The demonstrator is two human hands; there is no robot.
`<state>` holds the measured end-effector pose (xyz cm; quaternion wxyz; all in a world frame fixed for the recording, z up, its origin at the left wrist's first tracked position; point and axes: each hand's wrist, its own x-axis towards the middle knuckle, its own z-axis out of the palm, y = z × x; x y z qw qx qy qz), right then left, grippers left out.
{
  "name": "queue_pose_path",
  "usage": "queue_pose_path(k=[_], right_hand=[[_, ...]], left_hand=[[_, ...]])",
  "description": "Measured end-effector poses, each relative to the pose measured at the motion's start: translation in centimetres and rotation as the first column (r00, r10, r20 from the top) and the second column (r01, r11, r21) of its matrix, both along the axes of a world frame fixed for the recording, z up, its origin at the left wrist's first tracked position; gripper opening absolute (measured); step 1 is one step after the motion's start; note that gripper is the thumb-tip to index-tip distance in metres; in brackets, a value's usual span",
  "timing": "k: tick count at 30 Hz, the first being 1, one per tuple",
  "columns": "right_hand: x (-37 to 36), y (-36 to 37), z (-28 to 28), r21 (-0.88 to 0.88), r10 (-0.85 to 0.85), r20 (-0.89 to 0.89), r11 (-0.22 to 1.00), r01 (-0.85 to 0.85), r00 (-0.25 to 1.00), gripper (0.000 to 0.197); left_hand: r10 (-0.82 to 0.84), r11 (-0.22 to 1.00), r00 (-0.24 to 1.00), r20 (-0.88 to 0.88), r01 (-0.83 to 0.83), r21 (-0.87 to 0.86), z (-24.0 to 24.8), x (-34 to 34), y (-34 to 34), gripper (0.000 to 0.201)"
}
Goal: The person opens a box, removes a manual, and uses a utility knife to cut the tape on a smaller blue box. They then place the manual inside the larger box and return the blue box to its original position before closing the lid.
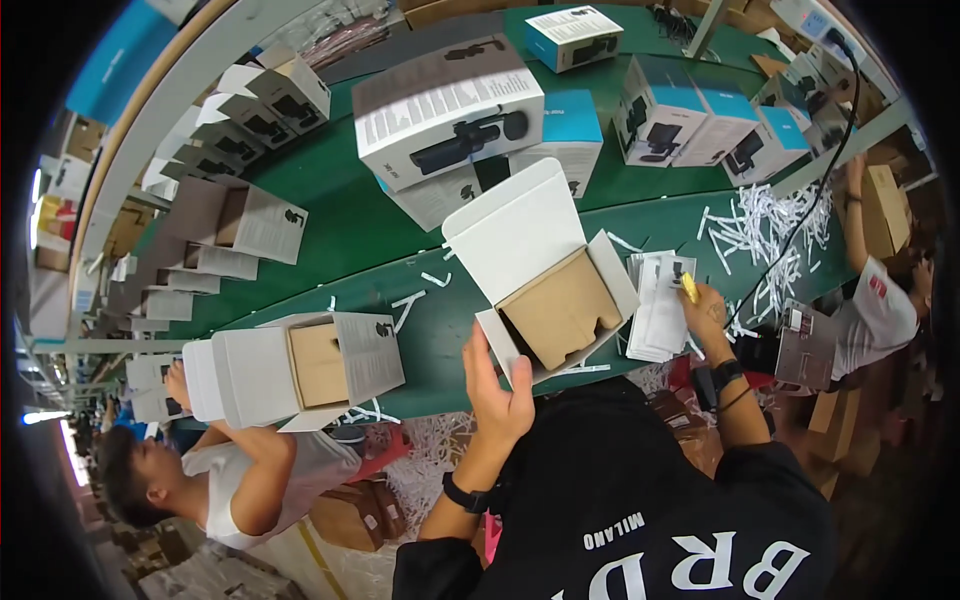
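Your open box [545, 258] is at the table's [435, 345] near edge, lid [515, 220] folded back, leaving the insert [560, 312] exposed. Your left hand [500, 395] grasps its near-left corner, probably for steadiness. Your right hand [706, 310] is at the leaflets [655, 312], apparently placed alongside for easy reach; I can't tell whether it grips one.

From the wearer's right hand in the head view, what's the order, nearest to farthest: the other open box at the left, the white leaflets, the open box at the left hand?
Nearest to the right hand first:
1. White leaflets: just to its left.
2. Open box at the left hand: farther left.
3. Other open box: farthest left.
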<state>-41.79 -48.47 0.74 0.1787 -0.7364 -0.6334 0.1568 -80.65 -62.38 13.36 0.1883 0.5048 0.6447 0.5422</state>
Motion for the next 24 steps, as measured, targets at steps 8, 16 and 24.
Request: queue_pose_path(k=[8,16,24], right_hand=[[-8.7,-3.8,19.7,0.44,0.088,-0.42,0.89,0.118,0.903,0.018],[-27.5,-3.8,22.3,0.369,0.786,0.062,0.554,-0.746,0.614,0.028],[-31.1,-3.4,18.7,0.626,0.731,0.132,0.462,-0.628,0.67,0.026]], left_hand=[[-0.048,0.957,0.977,0.209,0.105,-0.27,1.8,-2.9,-1.4,0.052],[-0.107,0.941,0.93,0.352,0.209,-0.267,1.7,-2.5,-2.8,0.054],[-0.134,0.95,0.909,0.394,0.231,-0.21,1.9,-2.7,-3.8,0.063]])
